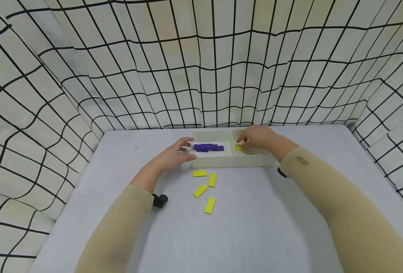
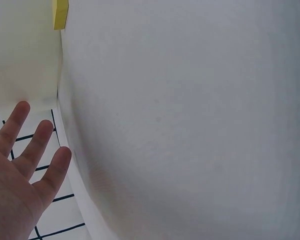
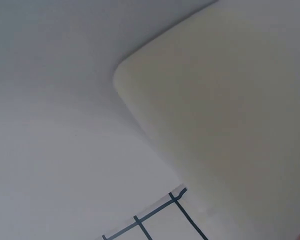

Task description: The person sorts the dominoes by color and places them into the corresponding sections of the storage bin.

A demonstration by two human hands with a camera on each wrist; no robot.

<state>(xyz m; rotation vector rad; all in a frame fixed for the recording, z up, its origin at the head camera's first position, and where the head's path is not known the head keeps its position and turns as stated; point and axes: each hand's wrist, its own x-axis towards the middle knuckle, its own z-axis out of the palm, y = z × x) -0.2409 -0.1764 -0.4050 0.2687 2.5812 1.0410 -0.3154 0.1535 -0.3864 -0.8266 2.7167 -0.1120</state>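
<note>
A long white box point(image 1: 235, 162) with a divider stands near the back of the table. Several purple tiles point(image 1: 208, 148) lie heaped in its left compartment. My left hand point(image 1: 171, 154) is at the box's left end, fingers spread and thumb by the front corner; the left wrist view also shows the hand point(image 2: 20, 175) with fingers extended. Inside the right compartment, my right hand point(image 1: 257, 137) pinches a yellow tile point(image 1: 238, 147) close to the divider; the hand covers part of it. Several more yellow tiles point(image 1: 210, 205) lie scattered in front of the box.
The table point(image 1: 249, 227) has a white cover. Behind it and at both sides rise white walls with a black grid net point(image 1: 215, 68). In the right wrist view, the box's outer wall point(image 3: 205, 100) fills much of the picture.
</note>
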